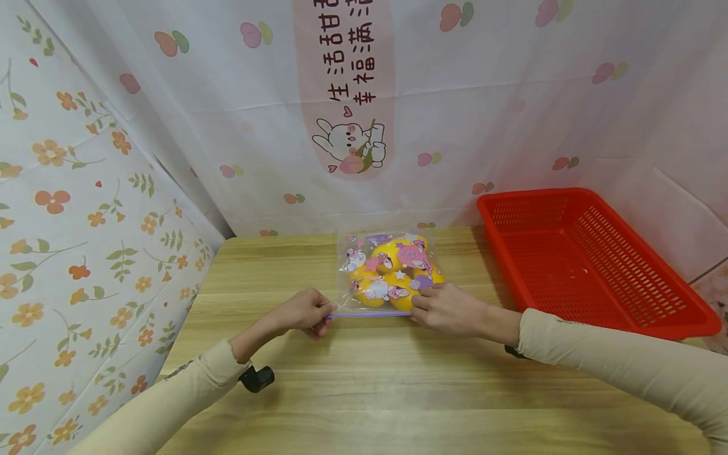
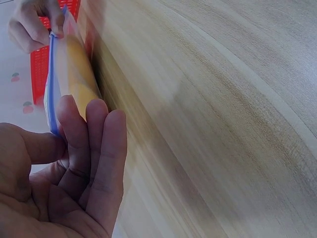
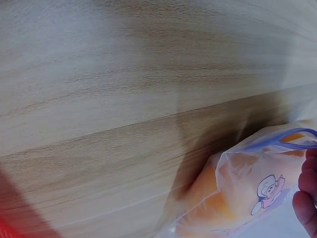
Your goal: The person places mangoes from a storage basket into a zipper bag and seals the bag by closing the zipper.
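Note:
A clear zip bag (image 1: 347, 303) printed with cartoon figures and stars lies on the table with several orange-yellow round fruits (image 1: 371, 297) inside. Its blue-purple zip strip (image 1: 370, 315) faces me. My left hand (image 1: 309, 311) pinches one end of that strip between thumb and forefinger, the other fingers loosely bent, as the left wrist view shows. Toward the strip's other end, my right hand (image 1: 446, 309) pinches the bag's edge. In the right wrist view the zip (image 3: 277, 143) gapes at the corner beside the right fingers (image 3: 308, 183), with orange showing through the gap.
A red perforated plastic basket (image 1: 523, 272) stands to the right, just beyond my right forearm. The wooden table (image 1: 364, 385) extends in front of the bag. Behind it hangs a printed cloth (image 1: 256, 158), and a floral cloth (image 1: 108, 253) borders the left side.

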A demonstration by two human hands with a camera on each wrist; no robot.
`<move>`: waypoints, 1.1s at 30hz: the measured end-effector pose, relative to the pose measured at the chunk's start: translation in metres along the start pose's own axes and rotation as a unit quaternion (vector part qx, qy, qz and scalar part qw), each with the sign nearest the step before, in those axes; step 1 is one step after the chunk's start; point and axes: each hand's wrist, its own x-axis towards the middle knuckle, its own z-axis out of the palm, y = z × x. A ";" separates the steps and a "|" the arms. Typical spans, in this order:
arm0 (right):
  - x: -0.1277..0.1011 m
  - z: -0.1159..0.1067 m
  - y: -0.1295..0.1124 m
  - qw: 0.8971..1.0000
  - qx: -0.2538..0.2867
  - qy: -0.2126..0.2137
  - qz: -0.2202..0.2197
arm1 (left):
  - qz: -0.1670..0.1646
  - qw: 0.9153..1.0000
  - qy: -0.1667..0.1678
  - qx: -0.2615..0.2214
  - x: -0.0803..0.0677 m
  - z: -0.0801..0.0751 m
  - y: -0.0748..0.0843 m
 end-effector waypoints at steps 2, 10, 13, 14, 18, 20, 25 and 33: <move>-0.001 0.000 0.000 1.000 0.000 0.001 0.001 | 0.000 1.000 0.000 0.000 0.000 0.000 -0.001; -0.005 -0.004 0.001 1.000 -0.003 -0.011 0.004 | 0.003 1.000 0.000 0.006 0.000 0.000 -0.001; -0.007 -0.003 0.002 1.000 -0.008 -0.013 0.004 | 0.005 1.000 -0.001 0.007 0.000 0.000 -0.002; -0.008 -0.003 0.002 1.000 -0.009 -0.012 0.004 | 0.006 1.000 -0.001 0.007 0.000 0.000 -0.002; -0.010 -0.003 0.002 1.000 -0.012 -0.007 0.002 | 0.005 1.000 -0.002 0.007 0.001 0.001 -0.003; -0.011 -0.002 0.003 1.000 -0.011 -0.005 0.003 | 0.004 1.000 -0.001 0.008 0.002 0.001 -0.004; -0.013 -0.003 0.003 1.000 -0.004 -0.007 0.009 | 0.002 1.000 -0.001 0.010 0.002 0.000 -0.004; -0.016 -0.003 0.004 1.000 -0.011 -0.001 0.003 | 0.005 1.000 -0.005 0.010 0.000 -0.001 -0.003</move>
